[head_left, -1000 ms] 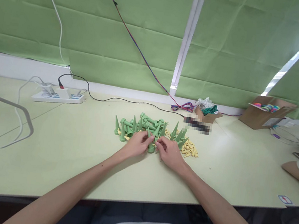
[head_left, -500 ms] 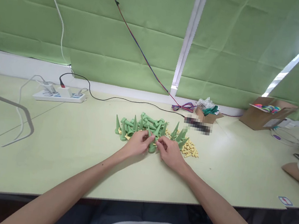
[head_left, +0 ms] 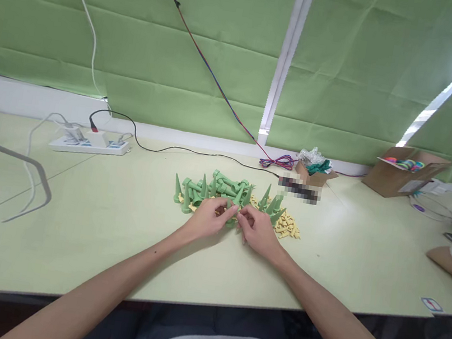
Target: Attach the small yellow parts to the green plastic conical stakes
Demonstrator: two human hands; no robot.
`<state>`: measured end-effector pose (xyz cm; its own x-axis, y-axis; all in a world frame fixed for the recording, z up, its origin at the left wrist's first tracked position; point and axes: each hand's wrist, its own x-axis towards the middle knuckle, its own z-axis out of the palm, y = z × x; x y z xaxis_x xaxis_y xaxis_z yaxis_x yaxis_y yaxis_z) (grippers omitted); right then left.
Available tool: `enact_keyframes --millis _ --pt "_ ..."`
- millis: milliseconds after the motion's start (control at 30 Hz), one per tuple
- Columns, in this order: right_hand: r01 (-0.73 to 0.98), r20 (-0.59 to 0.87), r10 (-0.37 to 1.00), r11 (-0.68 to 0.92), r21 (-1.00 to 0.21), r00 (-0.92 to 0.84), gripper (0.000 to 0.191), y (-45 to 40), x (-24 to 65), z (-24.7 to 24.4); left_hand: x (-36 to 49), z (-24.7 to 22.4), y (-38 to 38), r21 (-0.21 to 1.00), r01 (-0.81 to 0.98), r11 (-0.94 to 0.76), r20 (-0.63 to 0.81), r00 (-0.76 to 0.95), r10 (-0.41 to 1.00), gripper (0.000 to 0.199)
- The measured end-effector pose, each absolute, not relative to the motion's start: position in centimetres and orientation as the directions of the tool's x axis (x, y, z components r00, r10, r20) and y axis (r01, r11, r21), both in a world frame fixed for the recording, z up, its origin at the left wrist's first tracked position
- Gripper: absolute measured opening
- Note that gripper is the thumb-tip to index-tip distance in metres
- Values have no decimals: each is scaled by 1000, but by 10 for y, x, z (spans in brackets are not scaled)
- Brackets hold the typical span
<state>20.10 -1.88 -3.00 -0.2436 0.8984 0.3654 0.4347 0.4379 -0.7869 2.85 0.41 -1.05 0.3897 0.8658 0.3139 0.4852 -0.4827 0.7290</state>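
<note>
Fingers of the left hand [head_left: 211, 217] pinch a green conical plastic spike [head_left: 230, 223], centre of the frame; whether the right hand [head_left: 258, 231] grips anything is unclear. Brushing knuckles could topple upright green plastic cones [head_left: 263, 201] alongside.

No text, number or brand is legible to you. On the table [head_left: 358, 251], at its front edge to your right, note 1 sticker [head_left: 432, 304], white with a blue border and a red mark, too small to decipher. The cardboard box [head_left: 390, 180] at back right bears 1 pale label [head_left: 411, 185], likewise unreadable.
</note>
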Motion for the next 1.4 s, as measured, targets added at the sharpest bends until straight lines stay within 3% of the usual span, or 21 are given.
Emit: enact_keyframes --millis 300,1133,1400 --pt "236 265 940 313 -920 -213 22 -17 199 -33 29 -13 4 665 499 -556 409 379 830 41" --pt "98 165 958 192 -976 -234 35 -14 200 -31 27 -14 3 655 423 -626 488 396 778 36" --pt "58 140 959 159 -986 -248 38 -11 202 -34 21 -13 2 755 224 -616 474 462 750 58"
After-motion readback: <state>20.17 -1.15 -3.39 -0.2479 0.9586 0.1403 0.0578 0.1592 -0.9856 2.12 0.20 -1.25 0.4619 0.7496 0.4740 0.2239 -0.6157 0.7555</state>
